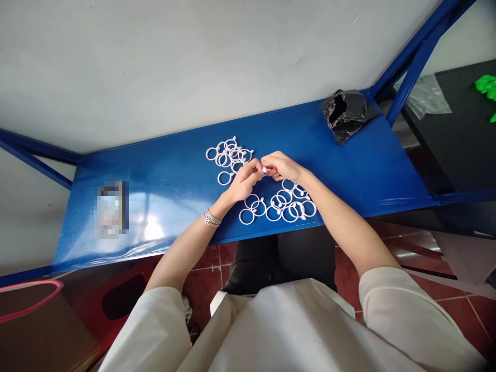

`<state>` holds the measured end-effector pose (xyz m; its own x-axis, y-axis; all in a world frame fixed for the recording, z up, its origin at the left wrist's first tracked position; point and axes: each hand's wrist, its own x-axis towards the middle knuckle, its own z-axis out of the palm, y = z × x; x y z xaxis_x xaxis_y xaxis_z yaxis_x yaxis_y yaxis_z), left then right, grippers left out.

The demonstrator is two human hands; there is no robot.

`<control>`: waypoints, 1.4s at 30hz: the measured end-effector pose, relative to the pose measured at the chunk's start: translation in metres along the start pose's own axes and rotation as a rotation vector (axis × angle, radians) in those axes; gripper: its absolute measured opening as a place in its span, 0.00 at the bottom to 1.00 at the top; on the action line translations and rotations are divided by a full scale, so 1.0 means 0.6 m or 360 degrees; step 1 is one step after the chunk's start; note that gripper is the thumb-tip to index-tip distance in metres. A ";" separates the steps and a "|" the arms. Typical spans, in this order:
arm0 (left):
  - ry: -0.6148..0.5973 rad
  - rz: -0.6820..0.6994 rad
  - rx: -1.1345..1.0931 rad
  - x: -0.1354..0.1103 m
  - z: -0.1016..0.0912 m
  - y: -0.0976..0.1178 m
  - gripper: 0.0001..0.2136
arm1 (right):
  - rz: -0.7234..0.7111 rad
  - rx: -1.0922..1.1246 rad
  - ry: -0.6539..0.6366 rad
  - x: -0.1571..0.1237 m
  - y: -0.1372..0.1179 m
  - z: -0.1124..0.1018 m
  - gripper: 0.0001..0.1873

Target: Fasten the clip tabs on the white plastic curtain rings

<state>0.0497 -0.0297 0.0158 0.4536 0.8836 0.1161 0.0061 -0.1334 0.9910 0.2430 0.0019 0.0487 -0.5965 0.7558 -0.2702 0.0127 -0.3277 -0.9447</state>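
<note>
Metal shelf [174,173] against wall [155,62]. On it, plastic rings [229,156] in two clusters: one left and farther back, one right and nearer. Crumpled plastic bag [344,116] right of both; blurred object [112,209] far left.

head camera faces forward-down, close above left hand [243,182] and right hand [281,166]

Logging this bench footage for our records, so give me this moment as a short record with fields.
Left hand: fingertips pinch a small white piece; silver bangles on the wrist
Right hand: fingertips pinch the same piece
Loose items: white plastic rings in two groups, one beyond the hands, one nearer
Surface: blue metal shelf
Nearby: crumpled black plastic bag
</note>
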 end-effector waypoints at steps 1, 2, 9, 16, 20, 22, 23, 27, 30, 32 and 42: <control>-0.0006 -0.0044 -0.0044 0.001 0.001 0.000 0.16 | -0.0007 0.0001 0.0019 0.002 0.002 0.003 0.24; -0.0007 -0.0076 -0.0081 0.002 0.002 0.001 0.17 | -0.0018 0.0006 0.0041 0.005 0.005 0.005 0.27; -0.0047 -0.0106 -0.0231 0.007 -0.004 -0.002 0.21 | -0.0126 0.0036 0.0045 0.019 0.023 0.010 0.35; 0.0169 0.0039 -0.0132 0.008 -0.013 -0.017 0.21 | -0.0691 -0.0600 0.0525 0.004 0.010 -0.006 0.36; 0.0136 0.0118 -0.0006 0.007 -0.011 -0.021 0.23 | -0.0785 -0.0830 0.0445 -0.001 0.011 -0.014 0.36; 0.0123 0.0140 0.0114 0.006 -0.011 -0.024 0.24 | -0.0778 -0.0939 0.0409 0.000 0.015 -0.015 0.35; 0.0133 0.0152 0.0180 0.005 -0.011 -0.025 0.24 | -0.0776 -0.0997 0.0405 0.001 0.017 -0.015 0.34; 0.0272 0.0239 0.0312 0.005 -0.009 -0.030 0.23 | -0.0755 -0.1117 0.0399 0.001 0.016 -0.015 0.27; 0.0369 0.0261 0.0214 0.006 -0.008 -0.028 0.23 | -0.0713 -0.1068 0.0413 -0.006 0.005 -0.012 0.26; 0.0358 0.0218 0.0151 0.007 -0.008 -0.025 0.26 | -0.0682 -0.1020 0.0412 -0.011 -0.002 -0.010 0.27; 0.0080 0.0049 0.0149 0.003 -0.010 -0.013 0.29 | -0.0560 -0.0991 0.0317 -0.008 0.003 -0.009 0.31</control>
<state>0.0450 -0.0242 0.0084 0.4094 0.8996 0.1521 0.0773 -0.2003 0.9767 0.2501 0.0009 0.0472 -0.4929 0.8649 0.0951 0.3358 0.2899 -0.8962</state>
